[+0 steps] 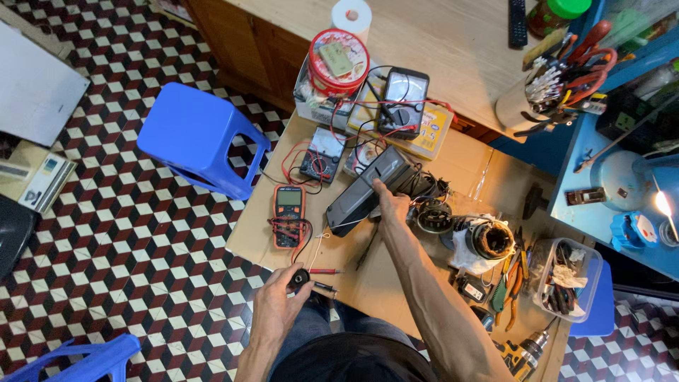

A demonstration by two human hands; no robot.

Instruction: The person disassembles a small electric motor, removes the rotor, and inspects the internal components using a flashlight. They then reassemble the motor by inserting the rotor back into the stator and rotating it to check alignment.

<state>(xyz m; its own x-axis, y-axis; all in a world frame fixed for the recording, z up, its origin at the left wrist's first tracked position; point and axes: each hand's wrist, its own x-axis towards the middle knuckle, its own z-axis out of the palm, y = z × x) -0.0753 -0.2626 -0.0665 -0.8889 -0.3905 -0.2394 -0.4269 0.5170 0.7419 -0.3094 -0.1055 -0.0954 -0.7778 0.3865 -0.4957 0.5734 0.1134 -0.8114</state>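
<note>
Currently the right hand [390,205] grips the dark rectangular device [368,189] lying mid-counter [424,283], beside the motor stator [490,239]. Left hand [274,305] pinches a small black round part [298,278] at the counter's near edge, just below the orange multimeter [288,214].

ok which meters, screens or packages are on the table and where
Orange multimeter: left edge, dark screen.
Black multimeter: far side, pale screen.
Analog meter: between them, white dial.
Red round tin: far corner.
Clear plastic box: right.
</note>
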